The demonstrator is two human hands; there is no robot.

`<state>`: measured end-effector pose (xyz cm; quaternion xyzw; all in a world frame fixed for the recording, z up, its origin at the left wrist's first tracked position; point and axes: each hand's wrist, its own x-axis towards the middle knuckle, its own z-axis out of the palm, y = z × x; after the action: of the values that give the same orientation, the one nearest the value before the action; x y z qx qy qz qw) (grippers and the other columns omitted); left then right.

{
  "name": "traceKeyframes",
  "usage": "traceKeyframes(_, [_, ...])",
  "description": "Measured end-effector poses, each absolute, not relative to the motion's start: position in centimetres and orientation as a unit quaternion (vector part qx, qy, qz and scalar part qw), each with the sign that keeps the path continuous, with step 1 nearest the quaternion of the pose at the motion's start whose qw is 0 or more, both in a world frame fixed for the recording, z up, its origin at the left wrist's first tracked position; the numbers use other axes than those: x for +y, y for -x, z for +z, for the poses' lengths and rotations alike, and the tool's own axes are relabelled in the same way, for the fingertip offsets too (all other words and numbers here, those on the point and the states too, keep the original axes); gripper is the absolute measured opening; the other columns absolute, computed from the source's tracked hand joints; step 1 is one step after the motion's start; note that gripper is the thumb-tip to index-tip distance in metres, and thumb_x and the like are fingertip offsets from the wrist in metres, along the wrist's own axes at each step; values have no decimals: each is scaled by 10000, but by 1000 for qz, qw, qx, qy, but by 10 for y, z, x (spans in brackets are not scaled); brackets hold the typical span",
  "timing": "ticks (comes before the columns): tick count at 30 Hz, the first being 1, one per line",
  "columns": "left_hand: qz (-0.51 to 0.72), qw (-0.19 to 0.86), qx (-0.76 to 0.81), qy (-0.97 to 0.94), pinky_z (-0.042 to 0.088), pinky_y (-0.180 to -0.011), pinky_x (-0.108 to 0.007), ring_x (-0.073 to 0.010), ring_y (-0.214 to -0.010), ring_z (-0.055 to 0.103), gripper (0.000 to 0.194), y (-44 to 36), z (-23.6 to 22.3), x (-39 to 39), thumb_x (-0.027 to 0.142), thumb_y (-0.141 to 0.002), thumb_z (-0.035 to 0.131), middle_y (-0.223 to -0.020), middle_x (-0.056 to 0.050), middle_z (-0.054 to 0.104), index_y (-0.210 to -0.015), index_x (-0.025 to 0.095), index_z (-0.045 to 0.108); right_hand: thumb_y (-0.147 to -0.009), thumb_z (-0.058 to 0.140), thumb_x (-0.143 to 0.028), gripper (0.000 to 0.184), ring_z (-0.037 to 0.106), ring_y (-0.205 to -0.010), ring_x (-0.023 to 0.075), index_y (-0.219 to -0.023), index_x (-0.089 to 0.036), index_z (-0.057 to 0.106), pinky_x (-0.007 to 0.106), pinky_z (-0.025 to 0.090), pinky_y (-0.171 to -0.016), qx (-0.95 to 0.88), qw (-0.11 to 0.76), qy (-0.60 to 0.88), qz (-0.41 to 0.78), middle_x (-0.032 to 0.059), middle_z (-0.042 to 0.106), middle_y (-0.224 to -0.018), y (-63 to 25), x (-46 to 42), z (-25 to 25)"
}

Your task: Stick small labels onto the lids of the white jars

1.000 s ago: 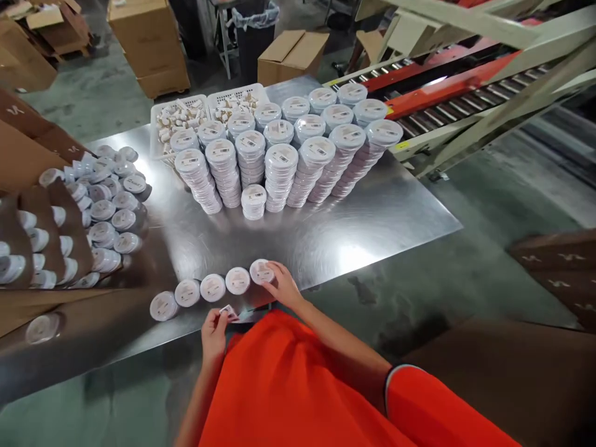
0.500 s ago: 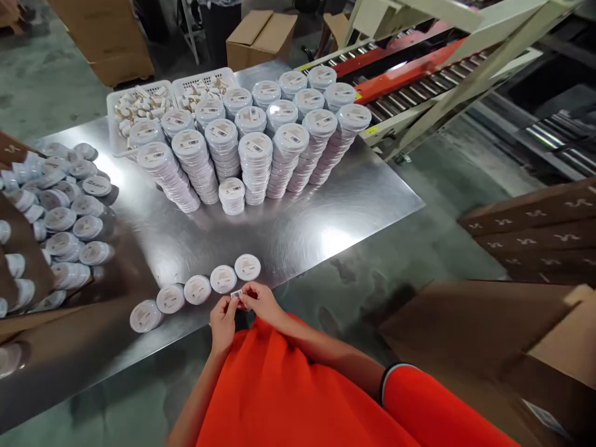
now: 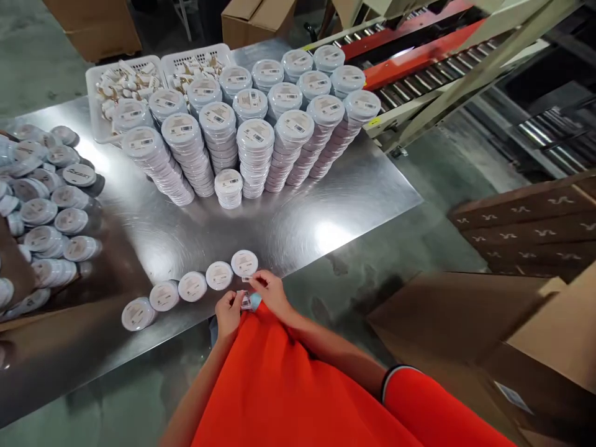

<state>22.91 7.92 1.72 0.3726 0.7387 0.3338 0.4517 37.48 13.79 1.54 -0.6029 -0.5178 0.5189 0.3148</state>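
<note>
At the near edge of a steel table (image 3: 354,205), my left hand (image 3: 228,313) is closed on a small strip of labels (image 3: 246,302). My right hand (image 3: 270,292) pinches at the top of that strip, a small label at its fingertips, just below the rightmost tin. A row of several round white tins (image 3: 190,287) lies flat in front of both hands, the right end one (image 3: 244,262) nearest my right fingers. Tall stacks of the same labelled tins (image 3: 254,149) stand in the table's middle.
Loose tins (image 3: 51,211) are heaped at the left beside brown cartons. Two white baskets (image 3: 125,84) of small parts sit behind the stacks. A roller conveyor (image 3: 410,87) runs at the back right. Brown cartons (image 3: 516,223) stand on the right, above the green floor.
My right hand left the rightmost tin and came back to the label strip in my left hand. Both hands now work together at the strip. The view shifted slightly.
</note>
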Motion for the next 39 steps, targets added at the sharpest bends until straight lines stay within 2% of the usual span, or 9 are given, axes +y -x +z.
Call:
traceKeyframes(2, [316, 434, 732, -420, 427, -601, -288, -164, -598, 569, 467, -230, 11, 80, 590, -850, 558, -587, -8, 628, -558, 228, 519, -817, 557, -441, 237, 575, -741, 185, -734, -227, 617, 306, 470, -731, -489, 313, 646, 494, 24, 650, -762, -387, 153, 3])
traceKeyframes(4, [284, 420, 700, -503, 522, -773, -343, -227, -868, 699, 354, -231, 6, 83, 456, -896, 540, -944, -88, 781, -628, 229, 583, -808, 545, -447, 243, 563, -730, 187, -703, -233, 592, 307, 464, -725, -476, 288, 678, 480, 18, 634, -730, -398, 169, -10])
traceKeyframes(6, [231, 396, 658, -597, 508, -1002, -432, -272, -1167, 665, 290, -233, 4, 88, 338, -913, 537, -1271, -115, 729, -653, 232, 610, -800, 548, -434, 237, 557, -726, 186, -668, -239, 569, 301, 456, -720, -489, 251, 683, 481, 6, 612, -690, -405, 182, -22])
traceKeyframes(9, [136, 346, 625, -686, 359, -1197, -539, -302, -1376, 537, 229, -239, 2, 96, 249, -906, 560, -1431, -112, 633, -708, 225, 672, -801, 560, -370, 195, 567, -754, 180, -661, -234, 574, 296, 462, -749, -525, 214, 666, 485, -7, 595, -677, -403, 189, -34])
traceKeyframes(21, [64, 336, 618, -708, 289, -1226, -598, -278, -1457, 450, 301, -242, 1, 103, 118, -900, 468, -1468, -105, 598, -954, 208, 750, -826, 578, -191, 168, 586, -1004, 194, -660, -208, 602, 312, 486, -881, -572, 175, 669, 442, 39, 608, -849, -370, 187, -47])
traceKeyframes(28, [60, 352, 617, -701, 277, -1226, -607, -284, -1473, 427, 306, -242, 5, 105, 106, -915, 453, -1471, -109, 595, -952, 196, 743, -873, 582, -182, 157, 614, -904, 160, -734, -194, 654, 281, 493, -825, -610, 98, 681, 393, 59, 642, -1008, -366, 189, -34])
traceKeyframes(33, [43, 353, 627, -693, 266, -1235, -605, -282, -1462, 443, 307, -244, 9, 106, 118, -924, 468, -1459, -101, 606, -1037, 194, 742, -924, 631, -332, 157, 663, -913, 211, -917, -187, 692, 316, 496, -800, -650, -12, 685, 328, 124, 663, -1141, -358, 194, -12])
traceKeyframes(36, [26, 354, 631, -690, 262, -1241, -599, -272, -1474, 427, 303, -246, 13, 108, 130, -929, 474, -1495, -97, 569, -1066, 190, 737, -900, 678, -451, 353, 680, -954, 256, -1101, -162, 647, 329, 495, -792, -639, -64, 699, 317, 162, 686, -1136, -357, 201, -4])
traceKeyframes(39, [10, 364, 635, -681, 257, -1245, -590, -258, -1488, 405, 300, -248, 18, 110, 139, -940, 468, -1531, -73, 530, -1059, 207, 736, -926, 649, -414, 325, 683, -957, 236, -1132, -163, 632, 306, 481, -787, -644, -79, 684, 335, 142, 709, -1120, -360, 206, -5])
